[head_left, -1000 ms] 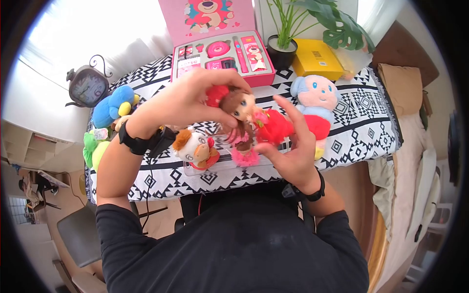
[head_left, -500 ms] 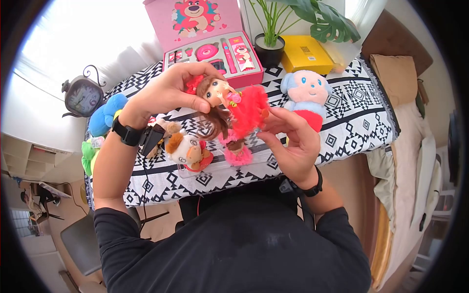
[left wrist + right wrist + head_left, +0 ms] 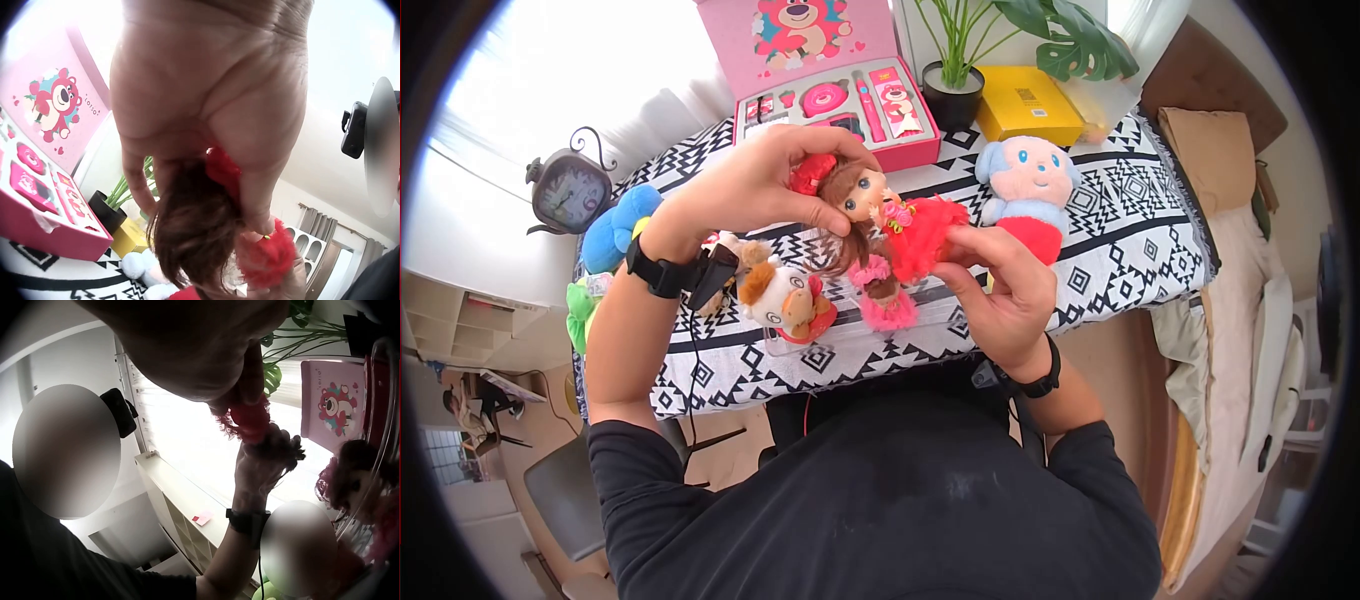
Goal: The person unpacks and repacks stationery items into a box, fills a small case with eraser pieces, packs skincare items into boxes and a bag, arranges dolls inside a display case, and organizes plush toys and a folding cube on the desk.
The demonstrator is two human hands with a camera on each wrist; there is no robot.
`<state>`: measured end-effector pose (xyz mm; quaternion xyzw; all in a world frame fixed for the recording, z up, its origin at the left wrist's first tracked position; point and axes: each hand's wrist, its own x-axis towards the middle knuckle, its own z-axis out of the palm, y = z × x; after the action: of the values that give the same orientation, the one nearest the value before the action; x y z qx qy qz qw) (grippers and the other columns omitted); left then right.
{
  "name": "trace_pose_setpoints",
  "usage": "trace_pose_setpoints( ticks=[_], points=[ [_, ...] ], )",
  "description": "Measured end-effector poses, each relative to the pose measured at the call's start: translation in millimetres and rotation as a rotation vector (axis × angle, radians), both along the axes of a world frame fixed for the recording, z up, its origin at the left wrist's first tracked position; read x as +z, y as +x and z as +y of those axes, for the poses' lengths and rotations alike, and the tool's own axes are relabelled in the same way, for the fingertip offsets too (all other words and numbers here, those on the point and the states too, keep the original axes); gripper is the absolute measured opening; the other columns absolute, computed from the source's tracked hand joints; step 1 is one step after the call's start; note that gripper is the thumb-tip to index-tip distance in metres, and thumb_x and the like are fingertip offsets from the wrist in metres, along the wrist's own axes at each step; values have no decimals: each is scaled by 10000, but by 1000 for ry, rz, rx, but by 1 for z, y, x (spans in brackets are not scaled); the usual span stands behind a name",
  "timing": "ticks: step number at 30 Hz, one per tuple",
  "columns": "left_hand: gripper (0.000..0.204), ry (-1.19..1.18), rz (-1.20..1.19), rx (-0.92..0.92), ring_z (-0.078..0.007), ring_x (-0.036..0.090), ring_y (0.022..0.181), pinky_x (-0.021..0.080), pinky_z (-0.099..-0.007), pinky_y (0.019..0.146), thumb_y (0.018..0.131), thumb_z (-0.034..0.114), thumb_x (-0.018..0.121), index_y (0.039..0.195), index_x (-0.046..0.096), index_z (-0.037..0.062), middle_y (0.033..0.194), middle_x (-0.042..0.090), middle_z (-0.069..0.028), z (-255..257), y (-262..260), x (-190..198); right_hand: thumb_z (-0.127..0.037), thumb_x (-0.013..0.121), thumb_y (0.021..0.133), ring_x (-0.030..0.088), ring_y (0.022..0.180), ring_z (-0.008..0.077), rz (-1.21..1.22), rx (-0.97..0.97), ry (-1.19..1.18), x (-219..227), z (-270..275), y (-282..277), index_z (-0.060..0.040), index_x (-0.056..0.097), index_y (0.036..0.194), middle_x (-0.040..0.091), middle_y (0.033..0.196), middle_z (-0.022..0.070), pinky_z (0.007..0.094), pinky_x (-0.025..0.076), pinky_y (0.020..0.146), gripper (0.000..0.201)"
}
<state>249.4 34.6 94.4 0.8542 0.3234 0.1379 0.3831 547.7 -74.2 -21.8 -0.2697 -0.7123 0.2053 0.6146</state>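
Note:
A brown-haired doll [image 3: 865, 192] in a frilly red dress lies tilted in the air between both hands, face up in the head view. My left hand [image 3: 765, 185] grips its head, fingers over the red bow and thumb below the face. My right hand [image 3: 1008, 290] pinches the red skirt's lower end between thumb and fingers; the doll's feet are hidden there. In the left wrist view the brown hair [image 3: 194, 225] hangs below the palm. Under the held doll sits a second doll [image 3: 885, 303] in fluffy pink, beside a white plush toy [image 3: 788, 296] with an orange-brown tuft.
Behind stand an open pink gift box [image 3: 910, 152], a potted plant [image 3: 952, 100] and a yellow box [image 3: 1025, 105]. A blue-and-red plush [image 3: 1028, 190] sits to the right. Left are a clock [image 3: 572, 192], a blue plush [image 3: 612, 235] and a green plush [image 3: 583, 305]. A patterned cloth [image 3: 1120, 250] covers the table.
My right hand, spread beside the red dress earlier, has closed its thumb and fingers on the skirt. My left hand keeps its hold on the head; the doll now faces more upward.

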Motion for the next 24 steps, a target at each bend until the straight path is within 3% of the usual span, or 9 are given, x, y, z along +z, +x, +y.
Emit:
trace_pose_setpoints(
  ticks=[7,10,22,24],
  points=[
    [680,175,42,-103,-241,779,1139,601,-385,1061,748,136,1066,1361,792,34,1233,836,-82,7,19,15,53,931,924,839,899,235,-20,-32,-11,-7,-4,4,24,768,1289,833,1033,138,336,668,795,401],
    [688,225,60,-183,-266,789,1133,610,-395,1043,713,83,1057,1349,796,49,1243,844,-89,17,31,20,103,904,952,809,937,192,-73,-60,-3,-11,-10,8,84,733,1302,803,1038,138,319,660,867,390],
    [731,255,127,-348,-315,805,1078,628,-420,988,709,114,1055,1391,796,71,1235,858,-108,36,78,13,70,942,926,823,876,175,-75,-214,-57,-23,-24,19,61,758,1216,827,1018,109,299,656,825,343],
    [731,256,141,-349,-314,809,1082,631,-421,983,711,115,1056,1392,796,73,1234,860,-105,36,82,13,8,962,921,807,813,192,-65,-236,-26,-26,-23,20,16,775,1202,824,972,110,310,641,726,337]
  ],
)
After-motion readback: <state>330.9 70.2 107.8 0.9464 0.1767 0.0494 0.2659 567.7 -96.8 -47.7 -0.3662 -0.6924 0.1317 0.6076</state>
